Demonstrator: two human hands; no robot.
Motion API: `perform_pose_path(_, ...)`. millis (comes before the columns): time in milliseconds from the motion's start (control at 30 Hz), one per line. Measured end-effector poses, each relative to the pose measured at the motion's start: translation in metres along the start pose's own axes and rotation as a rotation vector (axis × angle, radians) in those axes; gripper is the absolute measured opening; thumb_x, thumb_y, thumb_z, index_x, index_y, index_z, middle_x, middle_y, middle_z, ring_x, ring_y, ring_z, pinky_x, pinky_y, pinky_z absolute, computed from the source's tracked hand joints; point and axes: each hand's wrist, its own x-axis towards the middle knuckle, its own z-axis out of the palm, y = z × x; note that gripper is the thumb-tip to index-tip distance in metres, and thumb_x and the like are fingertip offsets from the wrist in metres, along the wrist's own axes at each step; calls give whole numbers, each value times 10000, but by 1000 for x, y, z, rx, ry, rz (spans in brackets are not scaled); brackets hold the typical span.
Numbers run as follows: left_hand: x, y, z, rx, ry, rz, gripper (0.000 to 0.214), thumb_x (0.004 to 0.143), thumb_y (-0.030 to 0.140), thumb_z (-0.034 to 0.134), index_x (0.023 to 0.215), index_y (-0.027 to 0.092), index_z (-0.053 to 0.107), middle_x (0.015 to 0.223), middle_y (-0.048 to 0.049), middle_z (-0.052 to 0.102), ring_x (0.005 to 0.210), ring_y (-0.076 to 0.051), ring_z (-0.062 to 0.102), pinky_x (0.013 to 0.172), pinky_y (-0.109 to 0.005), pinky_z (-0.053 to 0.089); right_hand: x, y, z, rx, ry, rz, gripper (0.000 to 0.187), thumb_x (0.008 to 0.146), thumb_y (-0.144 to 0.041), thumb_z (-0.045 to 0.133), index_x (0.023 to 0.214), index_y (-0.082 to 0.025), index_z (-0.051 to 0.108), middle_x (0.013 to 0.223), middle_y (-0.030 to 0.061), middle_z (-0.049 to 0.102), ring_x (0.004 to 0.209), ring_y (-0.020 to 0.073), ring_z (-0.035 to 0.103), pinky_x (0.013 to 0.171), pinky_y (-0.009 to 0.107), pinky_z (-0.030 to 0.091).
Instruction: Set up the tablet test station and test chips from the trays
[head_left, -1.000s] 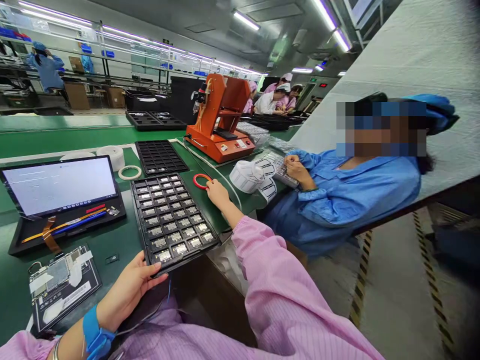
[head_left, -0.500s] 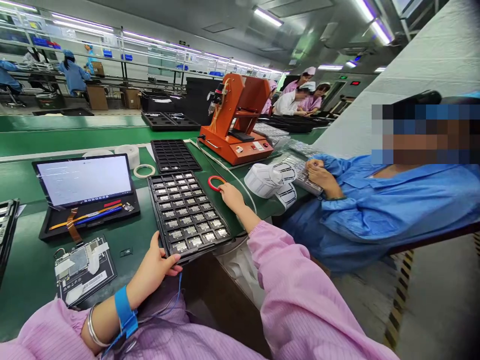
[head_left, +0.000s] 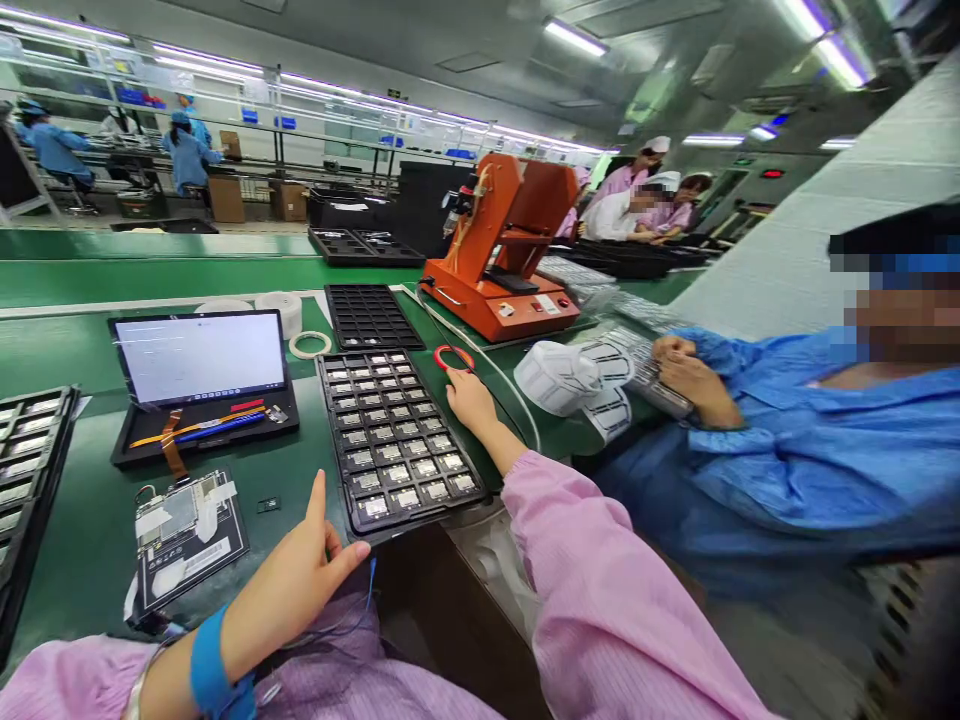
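My left hand hovers by the near left corner of a black tray, its index finger stretched out and thumb apart, holding nothing. Small silvery modules fill the tray's compartments. Beyond the tray's right side, my right hand reaches to the near rim of a red tape roll. Its fingers look loosely apart, and their tips are partly hidden. Left of the tray lie a small black part and an opened device with exposed circuitry, linked by an orange flex cable to a screen.
Another black tray lies behind the filled one, beside a cream tape roll. An orange machine stands farther back. White label rolls and a co-worker in blue are at right. A tray borders the left.
My left hand has let go of the tray corner and drawn back toward me. The red tape roll has shifted slightly away from me beside my right hand. The view has turned left.
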Motion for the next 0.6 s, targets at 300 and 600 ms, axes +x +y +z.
perform_pose_path(300,-71,-32,-110,-58,613,37,903,754,608,628,1494,277,229,978,-36,666,818,-212,649,710,-314,534,-28,-33,-14,-9,-79,181,391,953,-397,434,1139,-95,600,1072,178,629,992,282,618,803,339,461)
perform_pose_path(600,-84,-111,-128,295,796,-112,701,803,655,514,1397,296,414,1101,-36,658,853,-230,643,628,-321,538,-33,-45,-22,-86,-208,120,307,986,-255,347,1144,-143,586,1089,140,625,954,220,637,731,281,447)
